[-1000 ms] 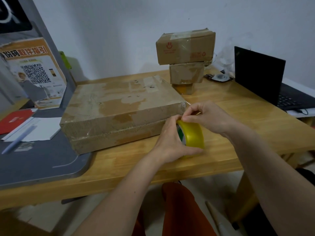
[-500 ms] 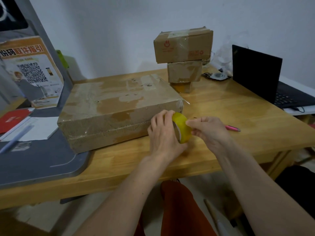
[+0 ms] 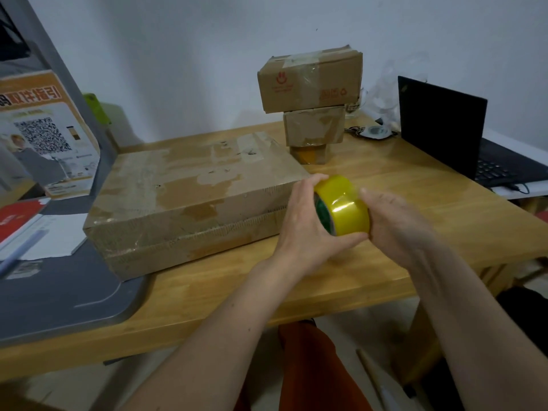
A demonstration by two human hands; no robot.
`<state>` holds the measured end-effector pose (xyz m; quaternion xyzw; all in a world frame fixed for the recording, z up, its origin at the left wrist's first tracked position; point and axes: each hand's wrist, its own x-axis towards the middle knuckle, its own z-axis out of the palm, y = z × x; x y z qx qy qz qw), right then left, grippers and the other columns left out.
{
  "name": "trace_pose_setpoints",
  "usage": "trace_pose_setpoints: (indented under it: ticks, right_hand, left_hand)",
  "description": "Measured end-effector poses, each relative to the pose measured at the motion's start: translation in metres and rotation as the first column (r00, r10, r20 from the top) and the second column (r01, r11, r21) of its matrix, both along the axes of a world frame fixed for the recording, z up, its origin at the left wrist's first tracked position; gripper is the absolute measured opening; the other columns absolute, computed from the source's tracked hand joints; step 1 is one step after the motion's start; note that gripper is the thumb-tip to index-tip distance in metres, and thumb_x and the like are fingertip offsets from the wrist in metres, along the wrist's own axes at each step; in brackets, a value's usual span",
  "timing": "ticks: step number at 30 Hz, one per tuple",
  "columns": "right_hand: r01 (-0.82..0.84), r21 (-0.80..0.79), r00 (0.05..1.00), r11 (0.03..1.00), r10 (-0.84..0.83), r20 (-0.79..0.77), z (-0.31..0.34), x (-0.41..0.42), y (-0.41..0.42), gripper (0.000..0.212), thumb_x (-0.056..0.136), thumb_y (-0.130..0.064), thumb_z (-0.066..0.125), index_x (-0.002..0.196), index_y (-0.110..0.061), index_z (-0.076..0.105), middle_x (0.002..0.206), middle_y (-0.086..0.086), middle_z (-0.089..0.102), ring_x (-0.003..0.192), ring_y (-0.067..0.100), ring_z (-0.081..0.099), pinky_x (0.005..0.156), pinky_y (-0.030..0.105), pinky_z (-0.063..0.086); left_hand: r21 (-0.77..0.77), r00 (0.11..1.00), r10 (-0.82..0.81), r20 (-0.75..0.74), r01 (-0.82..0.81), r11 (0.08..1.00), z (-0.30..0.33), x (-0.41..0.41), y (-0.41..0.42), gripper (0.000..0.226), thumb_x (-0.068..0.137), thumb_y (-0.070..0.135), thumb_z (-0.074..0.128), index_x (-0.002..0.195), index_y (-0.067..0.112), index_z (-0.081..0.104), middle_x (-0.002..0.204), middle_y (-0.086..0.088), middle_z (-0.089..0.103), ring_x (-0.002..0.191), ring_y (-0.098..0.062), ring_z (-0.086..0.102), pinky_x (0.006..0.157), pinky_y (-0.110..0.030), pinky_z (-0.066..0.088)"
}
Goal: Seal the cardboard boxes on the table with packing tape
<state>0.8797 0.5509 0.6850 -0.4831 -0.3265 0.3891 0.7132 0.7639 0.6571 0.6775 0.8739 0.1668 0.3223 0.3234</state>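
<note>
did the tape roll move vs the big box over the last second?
Yes. The tape roll, gripped by both hands, has lifted slightly and turned; it sits higher against the big box's right corner.

- A plain white wall (image 3: 178, 54) runs across the far side.
- A wooden table (image 3: 415, 179) fills the middle, its leg (image 3: 421, 345) showing near right.
- A pale floor (image 3: 74, 384) lies below, evenly and softly lit.

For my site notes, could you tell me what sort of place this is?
Probably a small parcel pickup or packing desk: taped cardboard boxes on a wooden table, a QR-code sign, and a laptop.
</note>
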Motion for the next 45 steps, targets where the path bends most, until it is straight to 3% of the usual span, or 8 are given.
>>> trace_pose_setpoints:
  ticks: [7, 11, 18, 23, 29, 34, 40, 45]
  right_hand:
    - [0.16, 0.07, 0.915, 0.985, -0.174, 0.365, 0.029, 0.024, 0.009, 0.025, 0.078, -0.003, 0.068, 0.102, -0.008, 0.066, 0.086, -0.002, 0.075, 0.081, 0.01, 0.07, 0.071, 0.022, 0.055]
    - [0.503, 0.062, 0.669, 0.862, -0.433, 0.604, 0.034, 0.05, 0.037, 0.036, 0.085, 0.007, 0.065, 0.118, -0.005, 0.063, 0.098, -0.009, 0.071, 0.097, 0.012, 0.068, 0.086, 0.023, 0.051]
    - [0.691, -0.342, 0.431, 0.637, 0.016, 0.902, -0.002, 0.077, 0.093, 0.044, 0.094, -0.01, 0.06, 0.137, -0.016, 0.053, 0.138, 0.011, 0.055, 0.132, 0.029, 0.044, 0.114, 0.041, 0.03]
    - [0.731, -0.269, 0.388, 0.627, -0.057, 0.92, -0.016, 0.067, 0.101, 0.027, 0.096, -0.018, 0.057, 0.122, -0.015, 0.066, 0.128, 0.008, 0.062, 0.118, 0.026, 0.055, 0.091, 0.035, 0.044]
    - [0.53, 0.011, 0.746, 0.848, -0.473, 0.47, -0.009, 0.014, 0.093, 0.026, 0.102, -0.026, 0.047, 0.096, -0.02, 0.072, 0.09, -0.007, 0.071, 0.088, 0.004, 0.067, 0.084, 0.023, 0.054]
    - [0.564, 0.046, 0.782, 0.825, -0.551, 0.292, -0.032, -0.026, 0.095, 0.027, 0.101, -0.016, 0.048, 0.12, -0.015, 0.068, 0.118, -0.001, 0.068, 0.109, 0.003, 0.06, 0.098, 0.022, 0.049]
    - [0.48, -0.033, 0.799, 0.876, -0.422, 0.428, -0.046, -0.072, 0.119, 0.076, 0.094, -0.054, 0.025, 0.154, -0.021, -0.007, 0.16, -0.013, -0.011, 0.143, -0.006, -0.011, 0.115, 0.015, -0.004]
    - [0.543, -0.132, 0.69, 0.829, -0.351, 0.633, -0.047, -0.068, 0.108, 0.083, 0.088, -0.065, 0.014, 0.155, -0.018, -0.001, 0.162, -0.005, -0.014, 0.145, 0.0, -0.016, 0.117, 0.02, -0.008]
  left_hand:
    - [0.071, 0.997, -0.032, -0.073, 0.037, 0.997, 0.037, 0.024, 0.018, 0.112, 0.062, 0.039, 0.093, 0.151, 0.02, 0.028, 0.151, 0.001, 0.035, 0.133, -0.008, 0.035, 0.112, -0.029, 0.036]
    - [0.313, 0.926, 0.223, -0.306, -0.123, 0.942, 0.048, 0.023, 0.055, 0.113, 0.069, 0.054, 0.083, 0.157, 0.023, 0.018, 0.163, 0.004, 0.019, 0.151, -0.016, 0.015, 0.123, -0.039, 0.016]
    - [0.525, 0.704, 0.395, -0.591, -0.036, 0.85, 0.046, 0.016, 0.083, 0.082, 0.09, 0.078, 0.025, 0.158, 0.034, 0.013, 0.167, 0.0, 0.013, 0.153, -0.024, 0.012, 0.122, -0.044, 0.012]
    - [0.575, 0.707, 0.477, -0.522, -0.121, 0.809, 0.039, 0.023, 0.082, 0.075, 0.093, 0.075, 0.017, 0.157, 0.036, 0.017, 0.165, 0.0, 0.019, 0.152, -0.023, 0.016, 0.12, -0.043, 0.018]
    - [0.617, 0.727, 0.556, -0.402, -0.234, 0.752, 0.03, 0.03, 0.077, 0.073, 0.092, 0.074, 0.036, 0.152, 0.033, 0.033, 0.155, 0.001, 0.04, 0.144, -0.022, 0.032, 0.114, -0.039, 0.028]
    - [0.613, 0.734, 0.531, -0.423, -0.2, 0.764, 0.031, 0.029, 0.08, 0.075, 0.092, 0.07, 0.043, 0.155, 0.033, 0.025, 0.16, -0.001, 0.032, 0.148, -0.023, 0.025, 0.118, -0.04, 0.023]
    - [0.646, 0.713, 0.501, -0.491, -0.089, 0.759, 0.035, 0.023, 0.085, 0.076, 0.099, 0.031, 0.055, 0.158, 0.032, 0.008, 0.166, -0.004, 0.015, 0.152, -0.026, 0.013, 0.12, -0.04, 0.02]
    - [0.634, 0.74, 0.477, -0.475, -0.089, 0.768, 0.033, 0.018, 0.086, 0.081, 0.097, 0.026, 0.06, 0.159, 0.032, 0.008, 0.167, -0.002, 0.012, 0.153, -0.024, 0.01, 0.12, -0.039, 0.019]
